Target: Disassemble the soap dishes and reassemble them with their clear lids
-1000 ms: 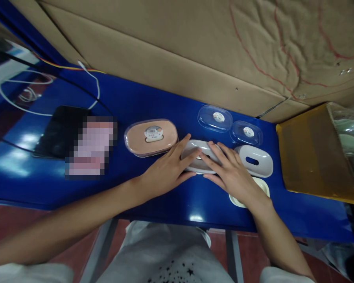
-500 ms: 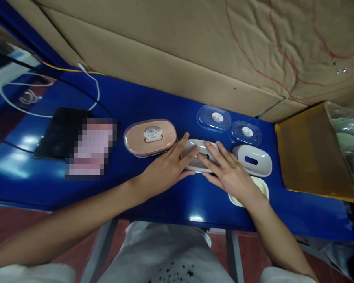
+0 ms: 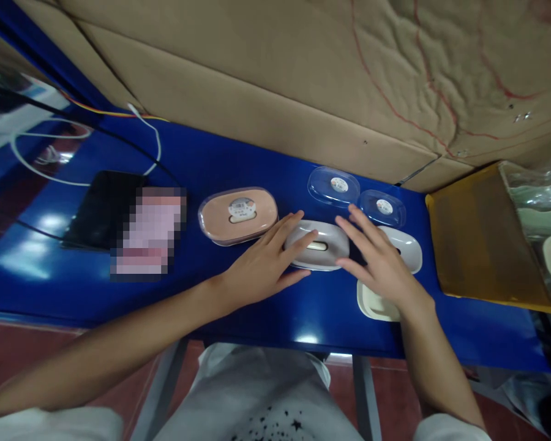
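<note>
A grey oval dish (image 3: 330,256) with a pale piece in its central slot sits on the blue table. My left hand (image 3: 273,257) rests at its left side, fingers apart, one finger over the dish. At its right my right hand (image 3: 379,254) hovers with fingers spread, holding nothing. Partly behind that hand lies a second grey dish (image 3: 411,247) with an open slot. Below it is a cream tray (image 3: 374,303), partly covered by my right wrist. Two clear lids, the left one (image 3: 324,187) and the right one (image 3: 371,208), carry round stickers.
Left of my hands lies a peach oval box (image 3: 215,217) under a clear cover. Farther left are a black device (image 3: 98,208), a pixelated item (image 3: 151,226) and cables. A cardboard box (image 3: 477,239) with wrapped pieces stands right. Cardboard lines the table's (image 3: 257,327) back.
My right hand has lifted off the grey dish and moved right, over the second dish. More of the first dish and its slot shows. My left hand has barely moved.
</note>
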`<move>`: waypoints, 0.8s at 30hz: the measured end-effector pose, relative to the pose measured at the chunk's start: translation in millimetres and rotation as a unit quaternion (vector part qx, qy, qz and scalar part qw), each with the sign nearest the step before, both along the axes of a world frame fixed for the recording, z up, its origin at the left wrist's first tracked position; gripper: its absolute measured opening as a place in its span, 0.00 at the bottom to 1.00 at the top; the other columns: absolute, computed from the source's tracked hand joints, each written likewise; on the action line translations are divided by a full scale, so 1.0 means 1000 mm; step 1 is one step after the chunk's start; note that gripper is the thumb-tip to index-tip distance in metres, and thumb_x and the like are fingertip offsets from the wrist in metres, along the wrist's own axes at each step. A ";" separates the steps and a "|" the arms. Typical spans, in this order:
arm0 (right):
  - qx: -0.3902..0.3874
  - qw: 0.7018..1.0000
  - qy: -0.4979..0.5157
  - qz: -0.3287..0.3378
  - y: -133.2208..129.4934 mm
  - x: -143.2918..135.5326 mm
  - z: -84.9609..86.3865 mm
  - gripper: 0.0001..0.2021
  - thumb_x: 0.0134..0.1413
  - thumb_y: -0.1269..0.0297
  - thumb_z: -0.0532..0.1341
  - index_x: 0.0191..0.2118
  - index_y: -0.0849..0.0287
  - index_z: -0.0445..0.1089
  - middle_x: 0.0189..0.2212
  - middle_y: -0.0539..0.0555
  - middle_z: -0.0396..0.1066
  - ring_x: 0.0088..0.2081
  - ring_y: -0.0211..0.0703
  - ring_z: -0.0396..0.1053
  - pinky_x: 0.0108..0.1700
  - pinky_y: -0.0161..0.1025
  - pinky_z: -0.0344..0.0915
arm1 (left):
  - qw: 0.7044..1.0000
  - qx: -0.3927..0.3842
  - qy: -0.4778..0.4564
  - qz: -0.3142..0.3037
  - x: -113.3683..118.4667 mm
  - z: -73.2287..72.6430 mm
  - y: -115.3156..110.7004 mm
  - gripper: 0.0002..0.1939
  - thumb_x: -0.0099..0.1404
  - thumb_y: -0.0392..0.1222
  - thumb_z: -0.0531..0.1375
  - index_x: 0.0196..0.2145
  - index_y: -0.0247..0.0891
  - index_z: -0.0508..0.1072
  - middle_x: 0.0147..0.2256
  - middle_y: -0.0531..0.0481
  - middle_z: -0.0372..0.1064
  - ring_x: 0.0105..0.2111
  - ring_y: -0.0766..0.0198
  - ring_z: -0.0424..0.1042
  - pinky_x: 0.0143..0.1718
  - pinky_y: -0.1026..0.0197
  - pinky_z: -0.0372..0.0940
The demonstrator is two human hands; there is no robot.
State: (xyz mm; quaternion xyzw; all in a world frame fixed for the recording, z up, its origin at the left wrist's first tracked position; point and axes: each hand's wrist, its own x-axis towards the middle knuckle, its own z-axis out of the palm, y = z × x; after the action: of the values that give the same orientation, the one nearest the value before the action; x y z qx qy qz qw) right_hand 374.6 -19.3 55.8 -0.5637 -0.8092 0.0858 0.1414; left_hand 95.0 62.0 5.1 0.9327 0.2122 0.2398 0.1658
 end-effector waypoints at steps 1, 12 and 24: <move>0.005 1.000 0.000 -0.016 0.002 0.005 0.003 0.38 0.76 0.47 0.58 0.82 0.40 0.41 0.81 0.61 0.44 0.77 0.64 0.55 0.72 0.68 0.63 | 1.000 0.010 -0.004 -0.011 0.000 0.001 0.000 0.34 0.78 0.47 0.64 0.74 0.38 0.58 0.75 0.24 0.50 0.76 0.34 0.54 0.71 0.28 0.62; -0.032 0.992 -0.085 -0.087 0.090 0.050 -0.013 0.37 0.75 0.46 0.56 0.79 0.58 0.51 0.79 0.73 0.48 0.77 0.72 0.52 0.72 0.71 0.57 | 0.998 0.039 -0.019 -0.042 0.001 0.004 0.002 0.26 0.78 0.42 0.62 0.70 0.39 0.64 0.71 0.27 0.60 0.71 0.36 0.64 0.66 0.31 0.69; -0.044 0.995 -0.076 -0.052 0.115 0.052 -0.020 0.38 0.68 0.46 0.65 0.76 0.54 0.58 0.75 0.70 0.58 0.73 0.69 0.61 0.68 0.69 0.61 | 0.998 0.027 -0.032 -0.041 0.000 0.003 0.002 0.25 0.78 0.41 0.62 0.69 0.39 0.65 0.69 0.28 0.62 0.70 0.38 0.65 0.67 0.32 0.69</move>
State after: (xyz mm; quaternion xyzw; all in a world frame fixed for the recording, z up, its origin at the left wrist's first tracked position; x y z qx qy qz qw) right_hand 426.1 95.4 35.6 -0.6155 -0.7827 0.0710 0.0585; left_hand 94.9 63.6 7.6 0.9366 0.1618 0.2680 0.1573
